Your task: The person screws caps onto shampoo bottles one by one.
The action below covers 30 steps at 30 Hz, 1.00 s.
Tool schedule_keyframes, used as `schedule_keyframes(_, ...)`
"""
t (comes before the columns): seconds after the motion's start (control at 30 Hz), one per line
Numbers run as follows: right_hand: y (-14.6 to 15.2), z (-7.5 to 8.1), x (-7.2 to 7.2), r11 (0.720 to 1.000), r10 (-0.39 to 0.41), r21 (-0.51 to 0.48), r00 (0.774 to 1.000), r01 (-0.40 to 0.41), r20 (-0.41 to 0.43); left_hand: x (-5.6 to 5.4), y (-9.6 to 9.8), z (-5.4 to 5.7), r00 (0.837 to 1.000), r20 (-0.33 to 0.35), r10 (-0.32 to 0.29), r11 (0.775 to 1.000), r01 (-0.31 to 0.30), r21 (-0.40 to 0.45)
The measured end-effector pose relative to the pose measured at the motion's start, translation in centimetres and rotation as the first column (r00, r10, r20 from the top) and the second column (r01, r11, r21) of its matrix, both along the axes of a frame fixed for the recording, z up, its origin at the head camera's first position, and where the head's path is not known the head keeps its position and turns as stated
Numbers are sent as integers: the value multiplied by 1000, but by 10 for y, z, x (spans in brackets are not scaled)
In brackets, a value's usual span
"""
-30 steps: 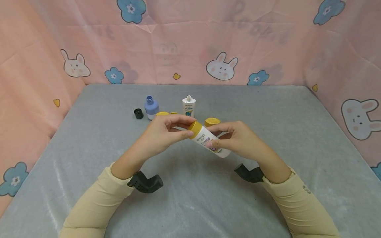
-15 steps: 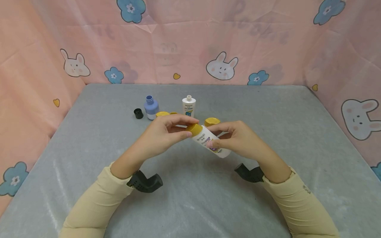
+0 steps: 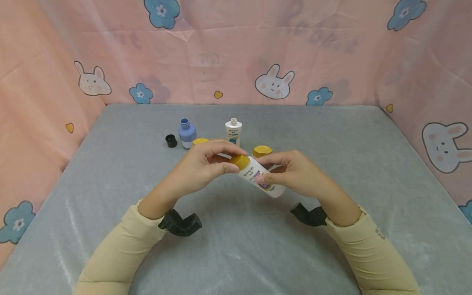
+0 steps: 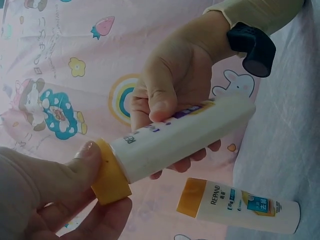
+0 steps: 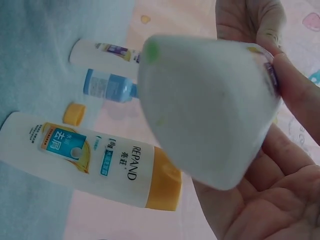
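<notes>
Over the middle of the table, my right hand (image 3: 296,174) grips a white shampoo bottle (image 3: 251,172), thumb across its printed front. The bottle tilts with its yellow cap (image 4: 111,172) up toward the left. My left hand (image 3: 200,168) pinches that cap between thumb and fingers. In the left wrist view the cap stands at an angle to the flat body, at the bottle's neck end. The right wrist view shows the bottle's broad white base (image 5: 200,110) close up, hiding much of the left hand.
Behind the hands stand an uncapped blue bottle (image 3: 187,133), a black cap (image 3: 171,141) and an uncapped white bottle (image 3: 233,132). A yellow-capped white bottle (image 5: 75,155) stands behind my right hand. Another white bottle (image 5: 107,54) and a loose yellow cap (image 5: 74,114) are behind my left hand.
The yellow cap has turned relative to the bottle under my left fingers, and its wide side now faces more to the front. The bottle's lower end has dipped slightly. Both arms stay nearly in place.
</notes>
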State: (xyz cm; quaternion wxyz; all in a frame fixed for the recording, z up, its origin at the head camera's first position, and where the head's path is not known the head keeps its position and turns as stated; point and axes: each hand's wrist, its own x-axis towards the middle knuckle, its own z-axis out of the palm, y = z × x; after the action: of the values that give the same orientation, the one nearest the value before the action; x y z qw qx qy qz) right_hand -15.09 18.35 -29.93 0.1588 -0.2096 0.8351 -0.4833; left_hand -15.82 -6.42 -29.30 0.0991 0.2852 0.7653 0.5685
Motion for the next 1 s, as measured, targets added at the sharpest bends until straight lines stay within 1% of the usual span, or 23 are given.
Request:
schedule_keyframes(0.17, 0, 1, 0, 1000, 23, -13, 1000, -23, -7, -1, -1, -2, 997, -72, -24, 1000, 25, 10)
schedule_keyframes(0.27, 2, 2, 0, 998, 54, -32, 998, -53, 10, -2, -1, -5, 992, -116, -55, 998, 58, 24)
schedule_keyframes(0.37, 5, 3, -1, 993, 100, -63, 994, -96, 51, -3, -1, -6, 981, -167, -98, 993, 107, 46)
schedule_keyframes(0.43, 6, 4, -2, 988, 135, -85, 988, -128, 78, -4, -2, -7, 971, -201, -128, 988, 143, 58)
schedule_keyframes(0.5, 7, 3, -2, 986, 150, -95, 983, -140, 108, -4, -2, -7, 960, -234, -151, 983, 170, 65)
schedule_keyframes(0.53, 8, 3, -2, 986, 148, -98, 981, -137, 122, -4, -3, -6, 959, -242, -149, 983, 170, 66)
schedule_keyframes(0.6, 7, 3, -2, 991, 113, -87, 984, -102, 137, -3, -2, -5, 964, -240, -116, 988, 137, 69)
schedule_keyframes(0.63, 6, 3, -2, 995, 79, -73, 987, -69, 138, -3, -2, -4, 971, -226, -83, 993, 101, 67)
schedule_keyframes(0.67, 5, 3, -2, 998, 42, -59, 990, -34, 133, -2, -2, -3, 980, -197, -38, 997, 52, 63)
schedule_keyframes(0.7, 4, 3, -2, 999, 1, -47, 992, 5, 130, -1, -1, -2, 988, -153, 14, 998, -5, 59)
schedule_keyframes(0.73, 2, 3, -1, 998, -45, -33, 991, 49, 124, 0, 0, -1, 993, -99, 69, 997, -63, 54)
schedule_keyframes(0.77, 1, 3, -1, 996, -90, -18, 990, 93, 110, 1, 0, 0, 992, -47, 117, 992, -115, 44)
schedule_keyframes(0.83, -2, 4, 0, 986, -162, -12, 983, 164, 82, 1, 2, 2, 981, 50, 190, 982, -191, 14)
schedule_keyframes(0.9, -3, 4, 2, 978, -207, -19, 977, 209, 55, 1, 4, 2, 969, 121, 217, 976, -217, -6)
schedule_keyframes(1.0, -6, 5, 5, 971, -238, -25, 971, 237, -16, 1, 7, 0, 964, 162, 210, 978, -209, -23)
